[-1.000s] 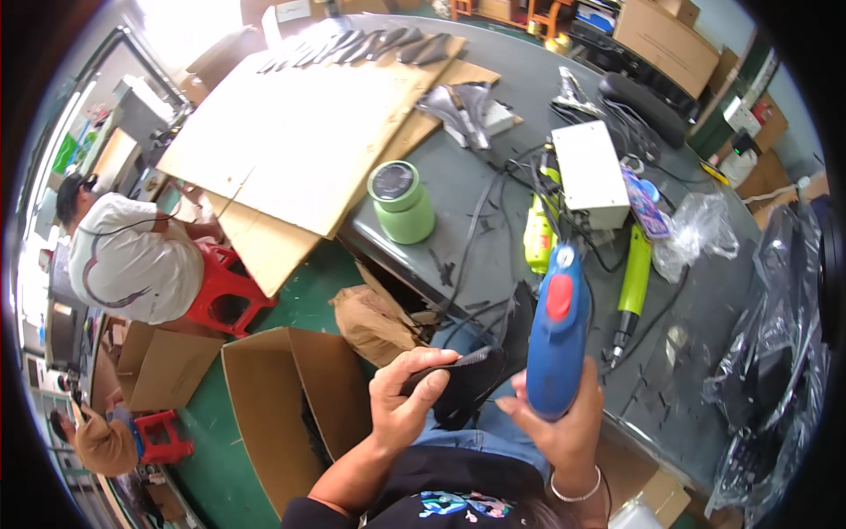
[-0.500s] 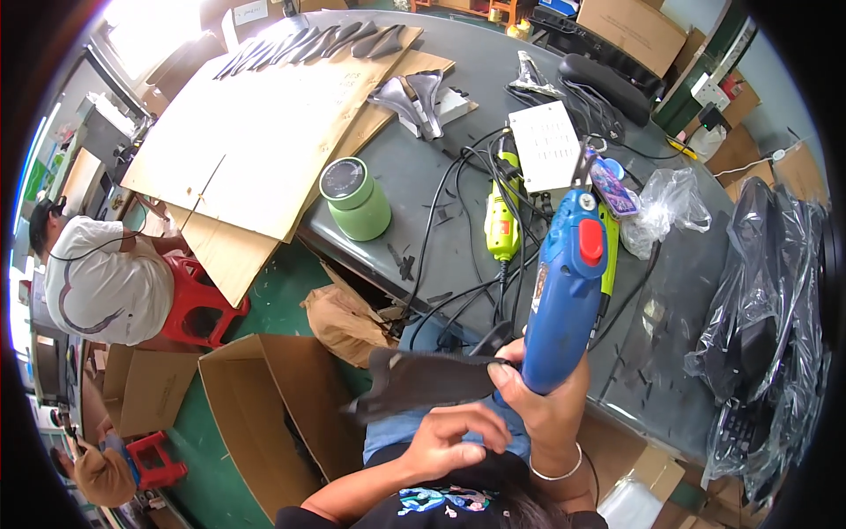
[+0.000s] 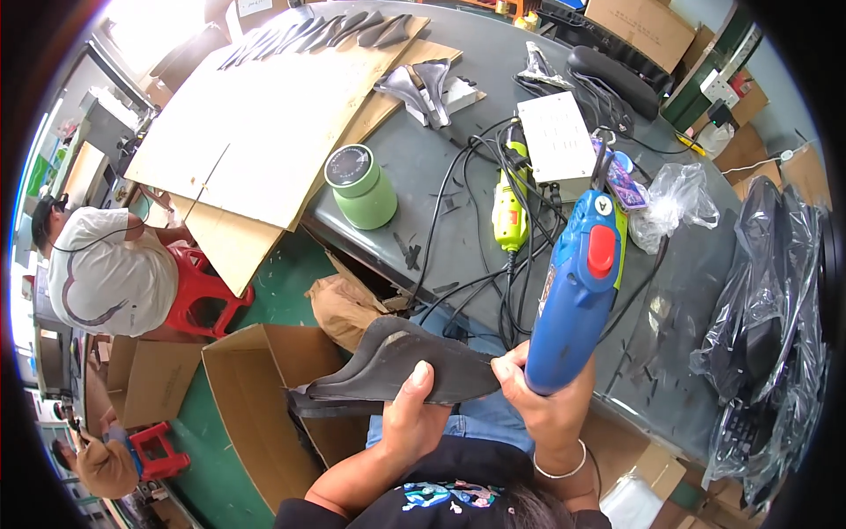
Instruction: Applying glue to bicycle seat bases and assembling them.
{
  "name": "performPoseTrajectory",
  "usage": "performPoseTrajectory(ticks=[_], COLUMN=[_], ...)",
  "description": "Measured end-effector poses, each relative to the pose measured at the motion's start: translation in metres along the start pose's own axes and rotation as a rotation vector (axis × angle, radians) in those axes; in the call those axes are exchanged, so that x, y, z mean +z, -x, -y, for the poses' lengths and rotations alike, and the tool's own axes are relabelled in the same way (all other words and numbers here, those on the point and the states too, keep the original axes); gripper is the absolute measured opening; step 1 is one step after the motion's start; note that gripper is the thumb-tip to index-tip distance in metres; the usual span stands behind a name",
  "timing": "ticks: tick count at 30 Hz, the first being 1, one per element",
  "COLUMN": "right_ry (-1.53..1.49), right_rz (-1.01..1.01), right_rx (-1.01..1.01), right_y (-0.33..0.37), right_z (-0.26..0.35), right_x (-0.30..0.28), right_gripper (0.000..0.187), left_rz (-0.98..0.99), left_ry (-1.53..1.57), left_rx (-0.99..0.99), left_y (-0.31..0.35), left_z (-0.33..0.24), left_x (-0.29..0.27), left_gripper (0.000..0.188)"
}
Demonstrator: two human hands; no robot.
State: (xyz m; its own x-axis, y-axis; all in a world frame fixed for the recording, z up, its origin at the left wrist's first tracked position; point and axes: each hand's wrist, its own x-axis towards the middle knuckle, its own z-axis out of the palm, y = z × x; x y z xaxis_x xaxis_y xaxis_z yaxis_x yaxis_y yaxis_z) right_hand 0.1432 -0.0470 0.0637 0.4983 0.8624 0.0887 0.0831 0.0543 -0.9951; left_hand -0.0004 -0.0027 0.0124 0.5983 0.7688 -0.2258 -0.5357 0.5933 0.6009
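Left hand (image 3: 412,430) shifts up, pinching the black piece (image 3: 379,370), but right hand (image 3: 555,407) pinches its right end while gripping the blue tool (image 3: 575,300), so juggling both kinda risks slipping.

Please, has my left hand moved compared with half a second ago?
Yes: your left hand moved leftward, closer to the open cardboard box, thumb now on the black piece.

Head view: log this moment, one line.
left hand: holding thin curved black piece | right hand: gripping red-buttoned blue elongated handheld tool

Workshop, blue power tool (image 3: 571,304), cluttered workbench (image 3: 419,172)
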Motion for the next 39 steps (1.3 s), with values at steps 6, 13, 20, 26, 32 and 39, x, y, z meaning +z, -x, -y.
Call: performPoseTrajectory(ticks=[6, 13, 20, 26, 32, 39], right_ry=[-0.218, 0.400, 0.495, 0.489, 0.503, 0.487], right_rz=[0.035, 0.244, 0.302, 0.303, 0.294, 0.305], right_rx=[0.046, -0.096, -0.216, -0.262, -0.289, -0.288], right_y=[-0.008, 0.030, 0.048, 0.044, 0.042, 0.041], right_z=[-0.001, -0.009, 0.001, 0.005, 0.007, 0.003], right_x=[0.009, 0.011, 0.026, 0.029, 0.027, 0.020], right_gripper=[0.042, 0.055, 0.060, 0.060, 0.059, 0.059], left_rz=[0.078, 0.068, 0.125, 0.093, 0.110, 0.187], left_ry=[0.064, 0.129, 0.175, 0.066, -0.064, -0.140], left_rx=[0.094, 0.609, 0.879, 0.958, 0.975, 0.764], left_y=[-0.001, -0.022, -0.031, -0.033, -0.035, -0.025], left_z=[-0.016, -0.035, -0.039, -0.038, -0.036, -0.058], left_x=[0.009, 0.012, 0.007, 0.005, -0.001, -0.013], left_gripper=[0.047, 0.057, 0.060, 0.058, 0.055, 0.050])
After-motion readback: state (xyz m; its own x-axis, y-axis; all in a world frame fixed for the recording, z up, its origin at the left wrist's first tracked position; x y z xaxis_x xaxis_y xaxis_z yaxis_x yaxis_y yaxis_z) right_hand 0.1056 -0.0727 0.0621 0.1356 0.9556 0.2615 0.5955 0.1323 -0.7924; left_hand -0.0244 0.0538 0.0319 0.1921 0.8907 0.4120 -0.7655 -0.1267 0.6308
